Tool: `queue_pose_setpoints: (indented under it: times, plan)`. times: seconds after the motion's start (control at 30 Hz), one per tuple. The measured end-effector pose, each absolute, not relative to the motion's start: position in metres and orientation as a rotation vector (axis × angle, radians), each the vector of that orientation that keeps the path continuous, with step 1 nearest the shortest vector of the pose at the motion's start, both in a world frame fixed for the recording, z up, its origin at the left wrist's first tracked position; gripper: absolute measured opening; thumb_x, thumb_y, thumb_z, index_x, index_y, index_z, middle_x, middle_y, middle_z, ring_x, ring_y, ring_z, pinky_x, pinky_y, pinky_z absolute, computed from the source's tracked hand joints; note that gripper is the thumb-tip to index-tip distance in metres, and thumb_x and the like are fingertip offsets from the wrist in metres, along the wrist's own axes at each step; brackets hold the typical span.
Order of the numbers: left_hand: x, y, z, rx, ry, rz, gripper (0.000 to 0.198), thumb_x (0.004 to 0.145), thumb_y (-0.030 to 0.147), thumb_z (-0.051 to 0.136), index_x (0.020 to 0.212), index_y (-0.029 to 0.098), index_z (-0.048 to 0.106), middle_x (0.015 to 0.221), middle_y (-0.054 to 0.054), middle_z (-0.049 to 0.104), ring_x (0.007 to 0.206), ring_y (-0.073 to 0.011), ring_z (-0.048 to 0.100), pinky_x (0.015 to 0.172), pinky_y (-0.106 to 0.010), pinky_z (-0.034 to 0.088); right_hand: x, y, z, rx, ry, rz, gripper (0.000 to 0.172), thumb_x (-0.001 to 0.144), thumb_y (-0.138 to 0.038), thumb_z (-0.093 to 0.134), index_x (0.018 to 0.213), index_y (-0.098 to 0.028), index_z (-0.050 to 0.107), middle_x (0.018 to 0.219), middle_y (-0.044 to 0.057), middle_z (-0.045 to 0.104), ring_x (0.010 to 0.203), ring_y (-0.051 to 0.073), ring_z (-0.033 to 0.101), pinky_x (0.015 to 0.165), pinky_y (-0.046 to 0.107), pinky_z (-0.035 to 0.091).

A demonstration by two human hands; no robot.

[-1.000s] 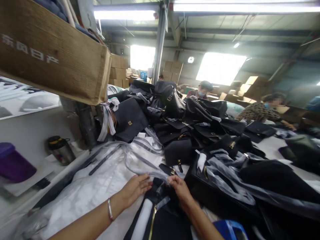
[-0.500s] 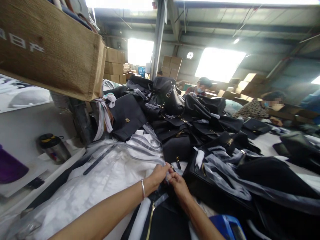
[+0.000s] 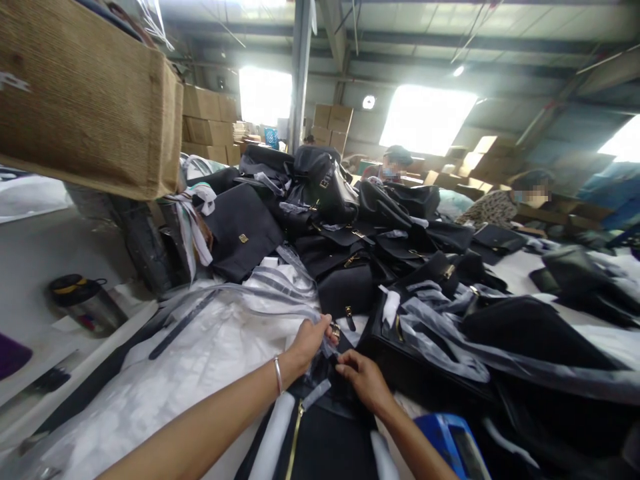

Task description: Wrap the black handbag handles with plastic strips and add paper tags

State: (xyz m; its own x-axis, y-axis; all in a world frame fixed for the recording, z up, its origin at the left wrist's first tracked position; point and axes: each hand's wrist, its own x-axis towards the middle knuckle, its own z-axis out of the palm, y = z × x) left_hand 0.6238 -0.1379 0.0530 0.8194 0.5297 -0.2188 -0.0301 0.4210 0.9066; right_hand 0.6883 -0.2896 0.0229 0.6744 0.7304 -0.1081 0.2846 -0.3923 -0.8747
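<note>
Two bare hands appear near each other at the lower centre of the frame, above a black bag (image 3: 337, 433) that lies at the bottom centre with a gold zipper (image 3: 294, 443) on its face. The left hand (image 3: 310, 343), with a silver bangle (image 3: 278, 375) at the wrist, is closed on a film-wrapped strap (image 3: 280, 308), which extends from it toward the left; a gold buckle (image 3: 336, 331) sits at its fingertips. The right hand (image 3: 364, 379) has thumb and forefinger close together at clear film just below the buckle; whether they grip it cannot be told. A blue object (image 3: 443, 433) lies at the lower right of centre, beside the right forearm. Black bags in a heap (image 3: 345, 290) occupy the middle of the frame.
</note>
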Motion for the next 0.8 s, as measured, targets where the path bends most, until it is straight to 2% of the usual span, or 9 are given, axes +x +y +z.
queue_pose_setpoints:
  times: [0.07, 0.23, 0.37, 0.57, 0.67, 0.8]
  plan:
    - [0.627, -0.138, 0.051, 1.104, 0.515, 0.388, 0.039, 0.078, 0.052, 0.063, 0.061, 0.019, 0.053, 0.055, 0.000, 0.058, 0.055, -0.0157, 0.060, 0.061, -0.028, 0.048, 0.688, -0.285, 0.023, -1.963, -0.790, 0.606, 0.014, 0.070, -0.035, 0.059, 0.073, -0.021, 0.062, 0.071, 0.000, 0.061, 0.072, 0.022, 0.055, 0.068, 0.030, 0.037]
    - [0.632, -0.140, 0.046, 1.113, 0.505, 0.424, 0.041, 0.077, 0.053, 0.066, 0.059, 0.019, 0.051, 0.052, 0.003, 0.053, 0.051, -0.0133, 0.056, 0.058, -0.026, 0.046, 0.683, -0.287, 0.026, -1.926, -0.742, 0.637, 0.015, 0.072, -0.036, 0.058, 0.073, -0.021, 0.059, 0.067, -0.002, 0.057, 0.067, 0.019, 0.053, 0.063, 0.028, 0.036]
    - [0.634, -0.146, 0.051, 1.050, 0.484, 0.411, 0.046, 0.078, 0.061, 0.063, 0.064, 0.020, 0.049, 0.057, 0.003, 0.053, 0.055, -0.0135, 0.058, 0.063, -0.028, 0.049, 0.679, -0.290, 0.025, -1.881, -0.648, 0.732, 0.016, 0.074, -0.038, 0.056, 0.076, -0.022, 0.056, 0.059, -0.004, 0.053, 0.051, 0.016, 0.051, 0.051, 0.026, 0.034]
    - [0.635, -0.152, 0.048, 1.064, 0.481, 0.379, 0.052, 0.075, 0.068, 0.061, 0.063, 0.020, 0.046, 0.058, 0.002, 0.052, 0.058, -0.0138, 0.056, 0.066, -0.029, 0.049, 0.680, -0.284, 0.028, -1.766, -0.604, 0.737, 0.017, 0.071, -0.038, 0.060, 0.073, -0.022, 0.054, 0.055, -0.007, 0.047, 0.047, 0.013, 0.043, 0.047, 0.025, 0.033]
    - [0.633, -0.152, 0.041, 1.145, 0.487, 0.320, 0.053, 0.078, 0.070, 0.055, 0.062, 0.020, 0.048, 0.059, 0.000, 0.055, 0.059, -0.0157, 0.057, 0.063, -0.029, 0.046, 0.679, -0.284, 0.031, -1.722, -0.574, 0.740, 0.020, 0.069, -0.039, 0.061, 0.071, -0.022, 0.052, 0.054, -0.007, 0.046, 0.045, 0.011, 0.041, 0.046, 0.024, 0.031]
    - [0.628, -0.148, 0.040, 1.277, 0.461, 0.256, 0.050, 0.079, 0.065, 0.060, 0.070, 0.017, 0.058, 0.065, -0.002, 0.059, 0.062, -0.0147, 0.054, 0.061, -0.026, 0.041, 0.681, -0.288, 0.032, -1.688, -0.531, 0.754, 0.025, 0.068, -0.043, 0.064, 0.069, -0.021, 0.053, 0.052, -0.007, 0.046, 0.045, 0.011, 0.041, 0.046, 0.024, 0.030]
